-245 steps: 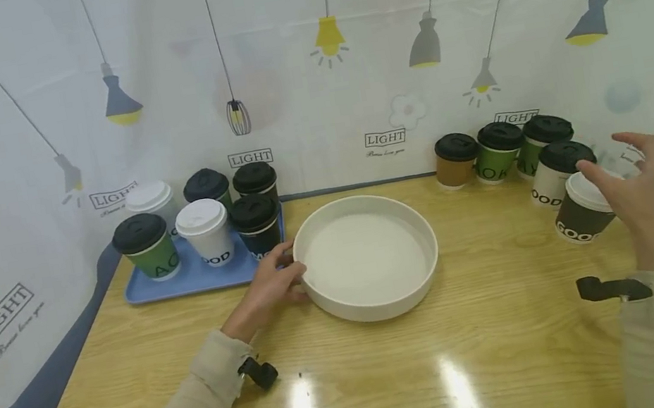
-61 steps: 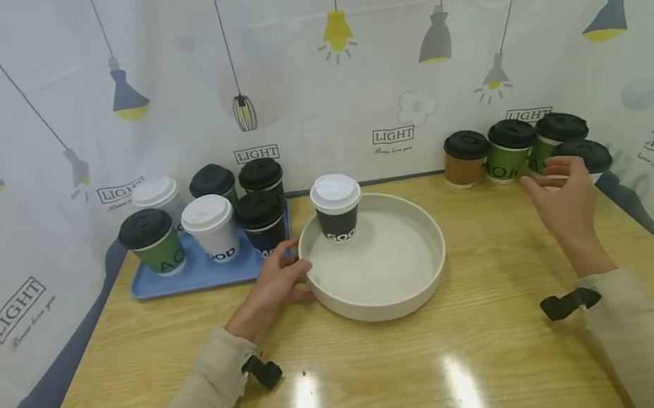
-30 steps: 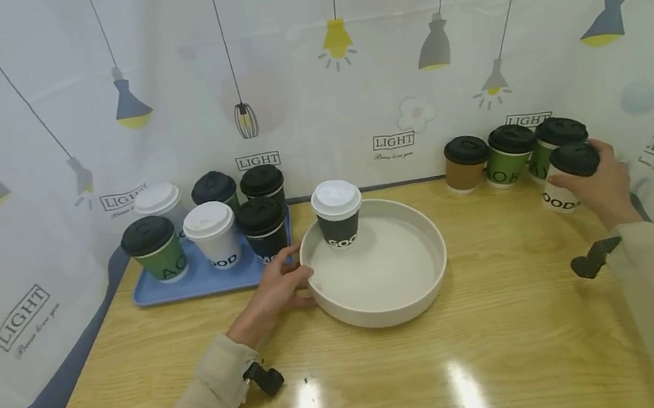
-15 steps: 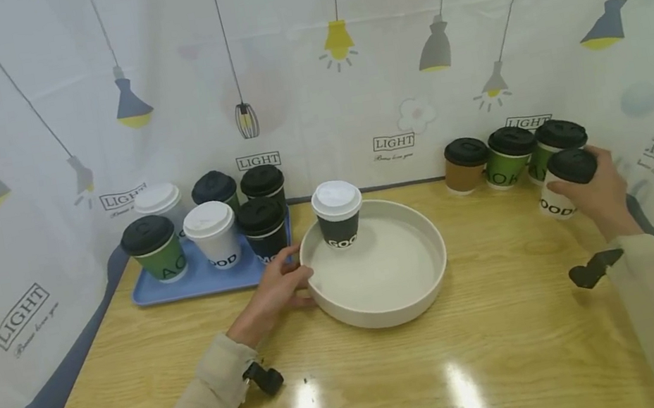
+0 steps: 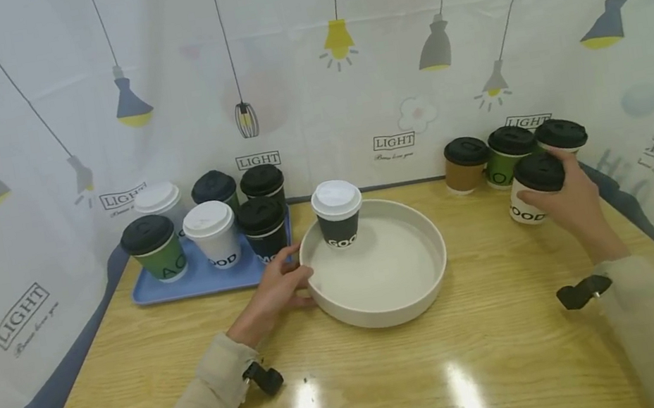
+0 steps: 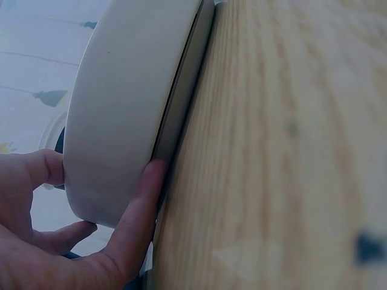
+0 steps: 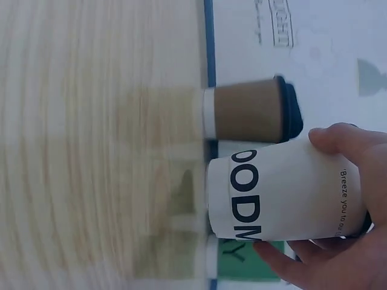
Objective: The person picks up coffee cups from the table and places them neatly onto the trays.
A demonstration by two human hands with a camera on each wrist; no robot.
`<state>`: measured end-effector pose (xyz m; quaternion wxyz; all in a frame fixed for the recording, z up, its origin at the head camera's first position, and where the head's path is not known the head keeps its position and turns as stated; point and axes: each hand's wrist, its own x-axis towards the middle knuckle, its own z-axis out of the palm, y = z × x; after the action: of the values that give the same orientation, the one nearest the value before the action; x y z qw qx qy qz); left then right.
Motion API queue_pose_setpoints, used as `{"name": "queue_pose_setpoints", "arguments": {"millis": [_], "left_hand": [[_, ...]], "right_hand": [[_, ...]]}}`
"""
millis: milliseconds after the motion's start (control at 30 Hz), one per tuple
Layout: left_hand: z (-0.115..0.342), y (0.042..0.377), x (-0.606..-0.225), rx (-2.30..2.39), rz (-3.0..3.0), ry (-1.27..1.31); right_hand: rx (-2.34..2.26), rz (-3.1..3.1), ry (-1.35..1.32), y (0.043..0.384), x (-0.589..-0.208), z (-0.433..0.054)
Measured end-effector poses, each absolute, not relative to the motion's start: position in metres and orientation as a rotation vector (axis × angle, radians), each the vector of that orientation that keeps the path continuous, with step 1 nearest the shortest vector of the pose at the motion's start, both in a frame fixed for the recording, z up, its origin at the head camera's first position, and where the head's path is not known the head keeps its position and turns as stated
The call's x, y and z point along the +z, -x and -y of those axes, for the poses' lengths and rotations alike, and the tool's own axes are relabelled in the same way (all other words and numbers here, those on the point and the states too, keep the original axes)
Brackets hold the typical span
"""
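Observation:
My right hand [image 5: 571, 204] grips a white paper coffee cup [image 5: 523, 205] with a black lid, in front of the green cups at the right. In the right wrist view the fingers curl round this white cup [image 7: 278, 193], its printed letters facing the camera. My left hand [image 5: 275, 283] holds the left side of a round cream tray [image 5: 383, 316]. In the left wrist view one finger is at the rim of the tray [image 6: 121, 115] and another under its bottom edge. A black paper cup [image 5: 339, 223] with a white lid stands inside the tray, at its back left.
A blue tray [image 5: 199, 288] with several lidded cups stands left of the round tray. At the back right, a brown cup [image 5: 464, 171] and two green cups, including one nearer green cup [image 5: 501, 169], stand by the printed curtain [image 5: 304, 58].
The black cup from the right now stands in the round tray. My right hand went back, took hold of the white cup and moved left with it. My left hand stays on the tray.

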<state>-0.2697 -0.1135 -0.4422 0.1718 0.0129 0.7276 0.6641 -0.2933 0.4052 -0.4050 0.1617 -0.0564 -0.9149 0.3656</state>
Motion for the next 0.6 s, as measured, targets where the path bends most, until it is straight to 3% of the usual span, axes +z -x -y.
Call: {"name": "queue_pose_setpoints", "arguments": {"millis": [600], "left_hand": [[0.113, 0.271, -0.443, 1.889, -2.072, -0.031]], "right_hand": [[1.009, 2.477, -0.255, 0.280, -0.374, -0.306]]}}
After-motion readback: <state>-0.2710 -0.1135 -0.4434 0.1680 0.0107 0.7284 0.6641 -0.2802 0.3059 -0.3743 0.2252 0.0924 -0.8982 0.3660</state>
